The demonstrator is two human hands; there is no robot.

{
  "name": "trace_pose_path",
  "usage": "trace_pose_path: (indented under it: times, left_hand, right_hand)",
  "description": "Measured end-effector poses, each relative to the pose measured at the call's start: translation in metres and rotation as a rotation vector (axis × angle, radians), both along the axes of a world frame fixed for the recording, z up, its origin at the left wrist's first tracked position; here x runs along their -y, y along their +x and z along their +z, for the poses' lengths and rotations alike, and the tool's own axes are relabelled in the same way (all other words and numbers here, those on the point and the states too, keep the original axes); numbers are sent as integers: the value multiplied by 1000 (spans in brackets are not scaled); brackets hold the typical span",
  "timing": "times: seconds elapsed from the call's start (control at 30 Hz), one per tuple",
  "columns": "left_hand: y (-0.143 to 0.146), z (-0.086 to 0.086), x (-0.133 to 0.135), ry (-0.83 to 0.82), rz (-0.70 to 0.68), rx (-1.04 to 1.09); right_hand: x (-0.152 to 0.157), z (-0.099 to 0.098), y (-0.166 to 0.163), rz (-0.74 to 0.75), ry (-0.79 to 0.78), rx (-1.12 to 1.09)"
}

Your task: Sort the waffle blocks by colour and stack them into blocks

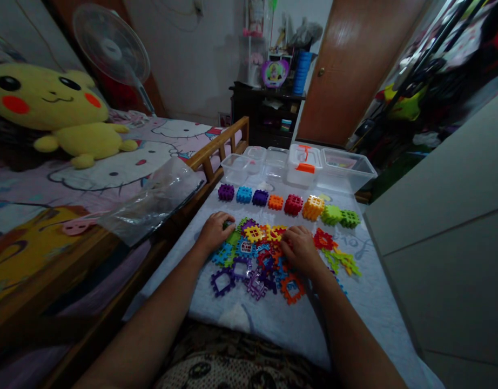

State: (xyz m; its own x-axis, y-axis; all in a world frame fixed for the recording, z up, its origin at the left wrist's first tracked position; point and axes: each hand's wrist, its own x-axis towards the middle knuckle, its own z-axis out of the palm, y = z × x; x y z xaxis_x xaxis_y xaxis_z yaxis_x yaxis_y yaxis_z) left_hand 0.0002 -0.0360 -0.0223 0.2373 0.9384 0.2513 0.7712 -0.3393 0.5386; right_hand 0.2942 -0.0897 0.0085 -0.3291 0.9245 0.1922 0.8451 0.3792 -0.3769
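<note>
Both my hands are at the pile (246, 247) of notched plastic pieces, which lies spread on the cloth (233, 310) in front of me. Left hand (215, 231): at the pile's far left edge, fingers bent inward, a dark green piece (228, 222) showing at the tips. Cannot tell whether I grip it or only touch it. Right hand (301, 247): fingers curled down over the pile's right side, just beside some yellow pieces (273, 233); the tips are hidden, so grasp or no grasp, I cannot tell.

Beyond the pile, a row of colour stacks, from the purple stack (226, 192) to the green stack (350, 218). Clear bins (346, 162) stand behind.

Risks, as I judge them. Pieces overlap, and their teeth could catch, so lifting one might drag its neighbours. The yellow stack (314, 207) is among the taller ones; a careless knuckle reaching past could topple it. The lime stack (332, 215) sits right against the green one; a nudge to either might mix the two shades, easily confused in this dim light. My right forearm passes near the loose lime pieces (341, 260); a sideways sweep could scatter them. Rucked cloth would shift everything.
</note>
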Motion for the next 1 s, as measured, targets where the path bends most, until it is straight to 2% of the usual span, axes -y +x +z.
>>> trace_pose_path:
  times: [0.17, 0.4, 0.73, 0.9, 1.0]
  left_hand:
    - [-1, -1, -2, -9, 2, 7]
    - [-1, 1, -2, -26, 1, 5]
    - [-1, 0, -2, -21, 0, 20]
    - [-2, -1, -2, -17, -8, 29]
    - [-3, -2, -3, -8, -13, 32]
  right_hand:
    - [-1, -8, 8, -77, 45, -93]
    - [-5, -15, 8, -31, -48, -70]
    - [-5, -12, 17, -122, -59, -417]
    - [-4, -7, 19, -241, 75, -472]
    - [-4, -5, 19, -262, 163, -413]
